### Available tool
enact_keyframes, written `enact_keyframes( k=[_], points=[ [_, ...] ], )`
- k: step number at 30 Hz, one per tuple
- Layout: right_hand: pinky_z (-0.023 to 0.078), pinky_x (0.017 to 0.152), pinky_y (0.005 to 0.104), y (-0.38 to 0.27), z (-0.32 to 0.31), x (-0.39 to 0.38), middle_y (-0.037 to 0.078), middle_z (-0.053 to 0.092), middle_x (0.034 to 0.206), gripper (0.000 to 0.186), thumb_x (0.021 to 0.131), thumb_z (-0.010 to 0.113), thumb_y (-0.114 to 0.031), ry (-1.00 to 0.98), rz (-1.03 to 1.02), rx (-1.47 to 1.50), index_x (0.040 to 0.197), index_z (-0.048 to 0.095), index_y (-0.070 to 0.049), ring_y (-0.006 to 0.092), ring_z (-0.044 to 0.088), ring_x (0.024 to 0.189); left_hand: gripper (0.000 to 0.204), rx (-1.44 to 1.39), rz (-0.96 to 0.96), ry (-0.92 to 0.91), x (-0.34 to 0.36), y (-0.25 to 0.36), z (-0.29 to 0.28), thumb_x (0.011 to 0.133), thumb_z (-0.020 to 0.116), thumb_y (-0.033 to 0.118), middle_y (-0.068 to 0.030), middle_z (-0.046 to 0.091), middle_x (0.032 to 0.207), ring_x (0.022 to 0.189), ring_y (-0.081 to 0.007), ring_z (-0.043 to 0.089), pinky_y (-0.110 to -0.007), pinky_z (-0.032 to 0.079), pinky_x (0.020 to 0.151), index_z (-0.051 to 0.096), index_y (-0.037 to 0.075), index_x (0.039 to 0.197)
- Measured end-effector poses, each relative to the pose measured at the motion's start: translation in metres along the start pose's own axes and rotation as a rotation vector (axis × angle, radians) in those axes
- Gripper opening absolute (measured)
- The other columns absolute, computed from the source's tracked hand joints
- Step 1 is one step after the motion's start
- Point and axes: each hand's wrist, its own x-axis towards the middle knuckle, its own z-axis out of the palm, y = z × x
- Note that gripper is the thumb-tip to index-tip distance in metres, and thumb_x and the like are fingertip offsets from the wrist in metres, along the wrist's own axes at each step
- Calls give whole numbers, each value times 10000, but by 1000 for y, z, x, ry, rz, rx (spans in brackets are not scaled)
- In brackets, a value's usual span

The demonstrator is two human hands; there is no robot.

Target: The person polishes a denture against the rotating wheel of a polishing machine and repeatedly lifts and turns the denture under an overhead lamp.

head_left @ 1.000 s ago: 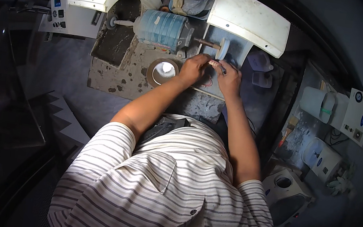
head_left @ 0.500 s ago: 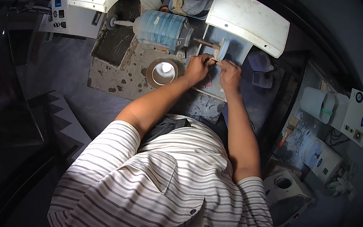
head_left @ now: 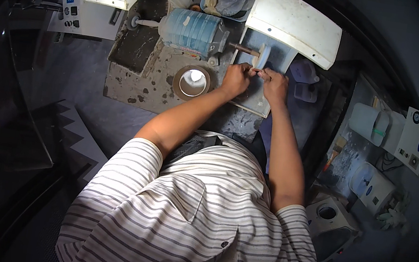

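In the head view, the left hand [head_left: 236, 79] and the right hand [head_left: 275, 86] meet over the shallow tray [head_left: 248, 109], their fingertips closed together on a small pinkish piece [head_left: 257, 70]. Most of the piece is hidden by the fingers, only a reddish sliver showing between them. It sits just below the pale wheel [head_left: 264, 56] at the end of the brown shaft [head_left: 243, 49] — whether it touches the wheel's edge I cannot tell.

The left hand lies over the tray's left edge and the right hand over its right edge. Between the wrists, a wedge of tray floor runs down to the raised front rim, giving open room toward the body. Above the wheel, the lower edge of the white hood [head_left: 294, 24] slants down to the right and bounds the space at the back; on the left the shaft closes it off.

Left of the left wrist, a round brown-rimmed dish [head_left: 176, 80] stands on the stained board [head_left: 134, 87], near the forearm but apart from it. Behind the dish lies the blue ribbed bottle-like cover [head_left: 189, 31], and farther left the dark trough [head_left: 135, 55]. On the other side, clear plastic containers [head_left: 305, 86] stand near the right hand — a narrow gap separates them from its outer edge.
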Motion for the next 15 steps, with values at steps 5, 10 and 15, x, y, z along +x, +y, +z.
enact_keyframes(
  k=[5, 10, 15],
  points=[
    [430, 671, 431, -2, -4, 5, 170, 610, 709, 216, 829, 630, -242, -80, -2, -8, 762, 638, -36, 364, 592, 700, 112, -44, -84, 1, 0, 1, 0, 802, 669, 112, -177, 638, 704, 601, -273, 630, -350, 467, 578, 676, 18, 863],
    [425, 693, 434, -2, -3, 7, 162, 604, 692, 234, 826, 631, -250, -127, 18, -38, 740, 625, -33, 363, 587, 699, 117, -58, -94, 13, 0, -6, 3, 804, 667, 112, -176, 639, 704, 594, -239, 628, -339, 468, 581, 679, 22, 878],
    [427, 680, 444, -2, -5, 5, 168, 602, 695, 247, 824, 636, -266, -134, 32, -41, 744, 628, -32, 372, 582, 702, 138, -25, -72, -31, 3, 1, -6, 804, 663, 127, -197, 635, 729, 626, -281, 641, -353, 479, 598, 678, 16, 883]
  ],
)
